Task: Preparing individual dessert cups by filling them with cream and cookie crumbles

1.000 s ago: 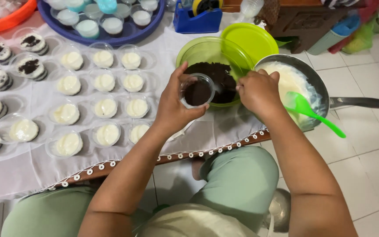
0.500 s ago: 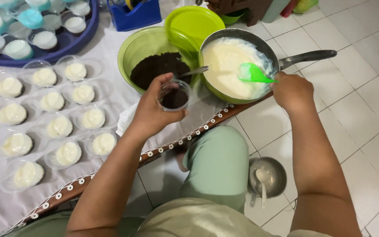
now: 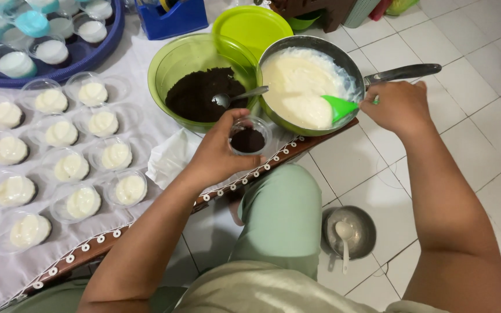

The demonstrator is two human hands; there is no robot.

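Observation:
My left hand (image 3: 218, 153) holds a small clear cup (image 3: 249, 137) with dark crumbs at its bottom, just in front of the pan. My right hand (image 3: 398, 107) grips the handle of a green spatula (image 3: 341, 108) whose blade rests in the white cream inside a metal pan (image 3: 302, 87). Next to the pan stands a green bowl (image 3: 172, 64) of dark crumbs with a metal spoon (image 3: 239, 95) lying in it.
Several clear cups of white cream (image 3: 71, 168) stand in rows on a white cloth at the left. A dark blue tray (image 3: 59, 72) with more cups sits at the back left, near a blue box (image 3: 172, 20) and a green lid (image 3: 250, 23). A small metal bowl (image 3: 349, 232) lies on the tiled floor.
My right hand has left the crumb bowl and taken the green spatula in the pan. My left hand with the cup has moved away from the crumb bowl toward the pan.

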